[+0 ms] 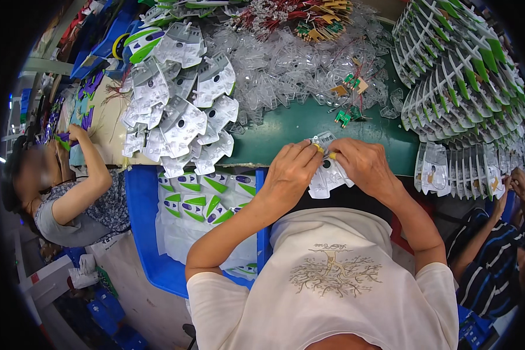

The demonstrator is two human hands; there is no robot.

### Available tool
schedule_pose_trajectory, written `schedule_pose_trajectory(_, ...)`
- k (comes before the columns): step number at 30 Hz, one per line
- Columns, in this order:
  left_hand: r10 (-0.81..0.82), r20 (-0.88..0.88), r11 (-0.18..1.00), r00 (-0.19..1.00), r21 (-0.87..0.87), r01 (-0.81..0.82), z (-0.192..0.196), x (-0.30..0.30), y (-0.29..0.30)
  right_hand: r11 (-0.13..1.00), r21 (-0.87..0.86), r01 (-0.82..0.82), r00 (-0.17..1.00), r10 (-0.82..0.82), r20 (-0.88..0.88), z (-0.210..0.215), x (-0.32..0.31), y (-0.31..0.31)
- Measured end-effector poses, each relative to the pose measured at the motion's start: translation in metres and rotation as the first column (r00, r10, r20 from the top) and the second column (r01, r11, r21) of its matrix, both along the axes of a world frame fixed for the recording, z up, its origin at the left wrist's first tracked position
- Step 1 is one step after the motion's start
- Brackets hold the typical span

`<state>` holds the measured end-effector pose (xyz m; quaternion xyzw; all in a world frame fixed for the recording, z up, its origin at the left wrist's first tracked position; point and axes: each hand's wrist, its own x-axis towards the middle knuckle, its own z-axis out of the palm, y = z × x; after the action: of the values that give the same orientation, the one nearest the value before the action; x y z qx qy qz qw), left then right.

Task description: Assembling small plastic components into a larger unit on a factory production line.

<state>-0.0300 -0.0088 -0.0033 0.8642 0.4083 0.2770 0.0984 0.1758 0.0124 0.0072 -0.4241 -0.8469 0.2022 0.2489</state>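
At the table's front edge, a white plastic shell (328,178) with a dark round hole is held between my two hands. My left hand (291,169) is closed on the shell's left side, fingers bent over its upper part. On the other side my right hand (364,163) is closed too, thumb and fingertips pinched at the shell's upper right. Small yellow coverings show at the fingertips of both hands. Whether a tiny part sits between the fingertips is hidden. Just beyond my hands lie green circuit boards (343,119) with thin wires.
White shells (184,125) are heaped at the left of the green table (274,140); clear plastic parts (286,76) and red-wired pieces (274,17) lie behind. Shells stand stacked (461,111) at the right. A blue bin (143,233) holds green-and-white parts. Co-workers sit on both sides.
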Motion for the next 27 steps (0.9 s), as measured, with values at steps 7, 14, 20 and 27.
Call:
schedule_pose_trajectory(7,0.041,0.29,0.998,0.956,-0.051,-0.028,-0.027,0.003,-0.007,0.994,-0.087,0.067,0.996,-0.062,0.057,0.018,0.007,-0.005)
schedule_pose_trajectory(14,0.039,0.436,0.971,0.899,-0.231,0.07,-0.018,0.005,0.005,0.987,-0.152,0.044,0.999,-0.039,0.035,0.026,0.012,-0.015)
schedule_pose_trajectory(20,-0.078,0.276,0.94,0.958,-0.301,0.164,-0.004,0.002,0.011,0.948,-0.318,0.007,0.976,-0.075,-0.204,0.038,0.018,-0.018)
schedule_pose_trajectory(27,-0.023,0.269,0.945,0.963,-0.309,0.109,-0.006,0.005,0.006,0.995,-0.092,-0.03,0.975,0.008,-0.222,0.029,0.017,-0.039)
